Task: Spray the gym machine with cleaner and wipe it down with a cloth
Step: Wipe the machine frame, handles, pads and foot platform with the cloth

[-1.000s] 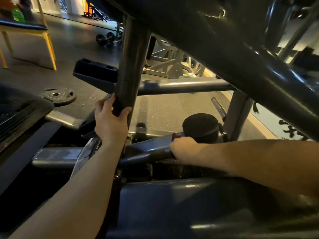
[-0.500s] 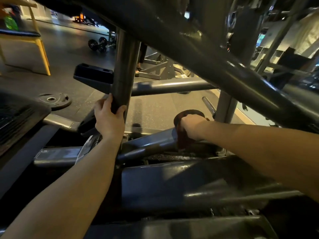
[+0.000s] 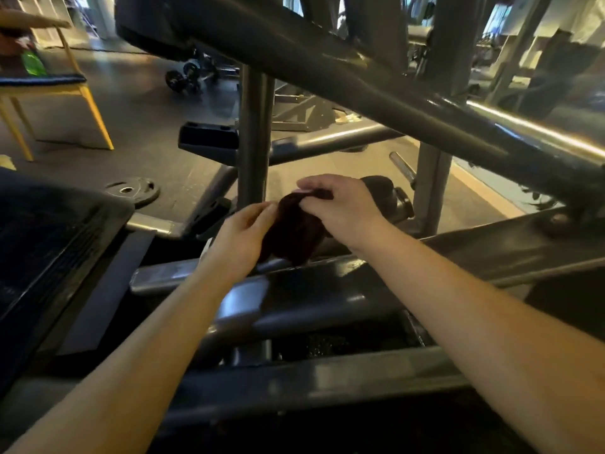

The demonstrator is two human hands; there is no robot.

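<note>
The only container in sight is a green bottle (image 3: 32, 63) lying on the dark seat of a yellow-legged chair (image 3: 85, 93) at far left; what it holds cannot be made out. The cloth (image 3: 294, 232) is a dark maroon, almost black, bunched into a soft lump with no flat face showing. It hangs in the air between both hands, just above the gym machine (image 3: 360, 83), over its lower grey frame bars and in front of the upright post. The left hand (image 3: 240, 239) grips the cloth's left side, fingers curled against it. The right hand (image 3: 342, 208) pinches the top edge between thumb and fingertips. On the floor (image 3: 147, 126) beyond lie a weight plate (image 3: 132, 191) and, farther back, dumbbells (image 3: 186, 77).
</note>
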